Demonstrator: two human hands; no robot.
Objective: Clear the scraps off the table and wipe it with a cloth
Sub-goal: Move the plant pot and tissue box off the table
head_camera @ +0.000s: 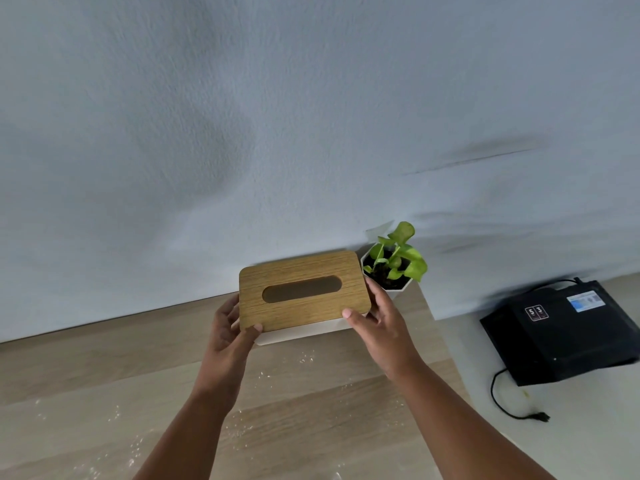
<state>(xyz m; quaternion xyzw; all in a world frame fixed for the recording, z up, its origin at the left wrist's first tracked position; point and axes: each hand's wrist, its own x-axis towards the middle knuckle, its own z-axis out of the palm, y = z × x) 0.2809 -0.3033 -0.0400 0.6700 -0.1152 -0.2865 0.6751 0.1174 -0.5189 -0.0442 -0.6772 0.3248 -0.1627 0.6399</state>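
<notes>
1. The pale scraps (298,358), fine whitish crumbs, lie scattered over the light wooden table (86,375), thickest just in front of the box and along the near left part. None appear gathered, so the clearing looks barely begun.
2. No cloth is in view, so the wiping is judged not yet started.
3. The scraps lie below and nearer than the fingers; neither hand touches them.
4. The rectangular tissue box with a slotted wooden lid and cream base (301,292) sits at the far edge by the wall, with both hands at its 2 short ends.
5. The left hand (230,336) grips the left end, thumb on the lid corner.
6. The right hand (379,322) grips the right end, thumb on the lid.
7. A small green plant in a white faceted pot (393,263) stands just beside the box's right end.
</notes>
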